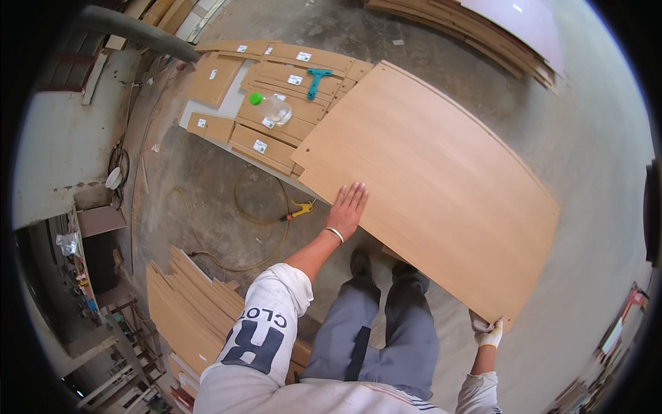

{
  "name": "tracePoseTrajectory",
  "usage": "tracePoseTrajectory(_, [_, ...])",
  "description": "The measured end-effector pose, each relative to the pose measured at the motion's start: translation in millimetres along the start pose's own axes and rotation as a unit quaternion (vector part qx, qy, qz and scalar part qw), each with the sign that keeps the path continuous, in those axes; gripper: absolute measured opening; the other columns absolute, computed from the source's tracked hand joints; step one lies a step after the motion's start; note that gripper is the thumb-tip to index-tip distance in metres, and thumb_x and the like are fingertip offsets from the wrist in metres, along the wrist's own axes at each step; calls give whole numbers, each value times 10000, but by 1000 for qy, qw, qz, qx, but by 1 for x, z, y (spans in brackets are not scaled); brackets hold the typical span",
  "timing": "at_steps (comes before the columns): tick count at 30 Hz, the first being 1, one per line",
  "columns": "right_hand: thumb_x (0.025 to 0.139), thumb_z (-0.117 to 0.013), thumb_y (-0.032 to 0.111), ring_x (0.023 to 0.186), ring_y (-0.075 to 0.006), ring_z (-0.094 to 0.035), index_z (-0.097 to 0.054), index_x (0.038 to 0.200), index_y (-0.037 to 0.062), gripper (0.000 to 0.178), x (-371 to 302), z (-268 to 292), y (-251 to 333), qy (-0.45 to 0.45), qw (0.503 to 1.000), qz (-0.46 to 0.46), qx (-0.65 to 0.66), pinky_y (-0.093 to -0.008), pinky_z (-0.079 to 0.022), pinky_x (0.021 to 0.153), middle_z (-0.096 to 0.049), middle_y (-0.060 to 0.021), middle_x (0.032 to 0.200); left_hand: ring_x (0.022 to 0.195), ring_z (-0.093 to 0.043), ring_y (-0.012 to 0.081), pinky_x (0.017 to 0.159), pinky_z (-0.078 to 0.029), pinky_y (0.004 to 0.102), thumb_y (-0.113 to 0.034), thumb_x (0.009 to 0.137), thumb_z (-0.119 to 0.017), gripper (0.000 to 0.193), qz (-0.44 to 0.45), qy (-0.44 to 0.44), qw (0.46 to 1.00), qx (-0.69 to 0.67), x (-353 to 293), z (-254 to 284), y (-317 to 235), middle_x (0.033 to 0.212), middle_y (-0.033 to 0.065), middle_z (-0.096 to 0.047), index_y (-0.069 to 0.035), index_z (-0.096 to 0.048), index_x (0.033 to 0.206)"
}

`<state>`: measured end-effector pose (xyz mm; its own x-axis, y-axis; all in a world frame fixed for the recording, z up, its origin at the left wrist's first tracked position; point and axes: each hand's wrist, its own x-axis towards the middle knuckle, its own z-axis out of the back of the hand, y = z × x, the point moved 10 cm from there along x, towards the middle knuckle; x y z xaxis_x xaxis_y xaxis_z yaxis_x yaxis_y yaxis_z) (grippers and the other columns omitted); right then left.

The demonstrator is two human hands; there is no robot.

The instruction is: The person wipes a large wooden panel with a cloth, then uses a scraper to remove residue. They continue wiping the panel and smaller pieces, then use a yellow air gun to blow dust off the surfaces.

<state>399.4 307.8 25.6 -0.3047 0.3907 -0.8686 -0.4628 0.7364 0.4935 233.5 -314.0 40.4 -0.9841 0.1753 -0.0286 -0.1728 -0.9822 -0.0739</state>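
Note:
A large light-brown wooden panel (441, 186) lies in front of me, with small holes near its corners. My left hand (349, 207) is bare and rests flat on the panel's near left edge, fingers stretched out. At the near right corner my right hand (489, 334), in a whitish glove, is closed round the panel's edge with the thumb side up. Something greyish, perhaps cloth, shows beside that hand, but I cannot tell what it is. Left of the large panel lie several smaller brown boards (265, 153) with white labels. A clear bottle with a green cap (277, 110) and a teal scraper-like tool (316, 81) rest on them.
On the concrete floor a yellow air blow gun (300, 210) lies with its looped hose (238, 265). Stacked boards (189, 300) stand close to my left side. Another panel stack (469, 31) is at the far right. A grey pipe (138, 31) crosses the far left.

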Motion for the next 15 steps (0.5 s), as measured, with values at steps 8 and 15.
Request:
tracePoseTrajectory(8, [936,-529,517,1203,-441,-539,-463,1422,123,628,-83,-66,54,127,988,25,81,-669,-477,936,-543,-144,1396,1410,-410,324,1181,-278,528,-158,933,-481,483,-64,-28,997,31,45,80,3,1467,177,-494,-1,-496,1390])
tracePoseTrajectory(15, [903,-497,399,1178,-365,-553,-507,1343,66,552,-116,-136,212,158,979,94,85,-560,-494,946,-582,-141,1310,1104,-641,265,967,-448,472,-141,871,-559,194,-108,-94,989,37,143,237,-25,1080,87,-703,-80,-655,1027])
